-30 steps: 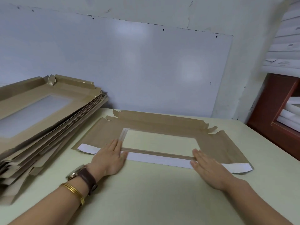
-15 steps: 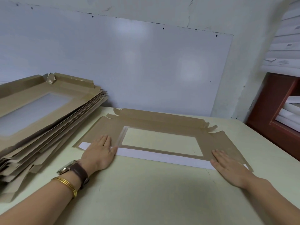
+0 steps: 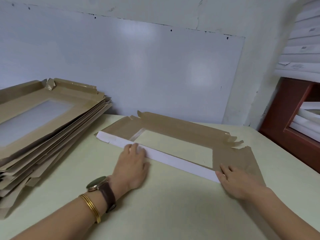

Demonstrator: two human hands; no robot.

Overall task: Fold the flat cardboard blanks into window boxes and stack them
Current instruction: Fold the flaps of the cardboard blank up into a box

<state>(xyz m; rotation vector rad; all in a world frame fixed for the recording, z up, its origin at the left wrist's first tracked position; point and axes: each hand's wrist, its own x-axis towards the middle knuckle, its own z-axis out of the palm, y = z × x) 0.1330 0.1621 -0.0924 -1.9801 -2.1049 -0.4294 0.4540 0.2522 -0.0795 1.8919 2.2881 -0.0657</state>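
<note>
A brown cardboard blank (image 3: 181,129) with a rectangular window lies flat on the pale table (image 3: 155,213), turned at a slant. Its near long flap (image 3: 166,157), white on the side facing me, stands raised along the fold. My left hand (image 3: 131,165) rests against this white flap near its left part, fingers fairly straight. My right hand (image 3: 237,181) presses flat on the blank's right end, at the flap's right tip. A tall pile of window blanks (image 3: 43,129) sits at the left.
A whiteboard (image 3: 138,70) leans on the wall behind the table. A red-brown shelf (image 3: 285,122) with white sheets stands at the right, past the table's edge. The pile at the left overhangs toward the blank.
The blank has rotated so its right end comes nearer to me. The white near flap, flat before, now stands raised. My left hand moved right along the flap; my right hand stayed at the right end.
</note>
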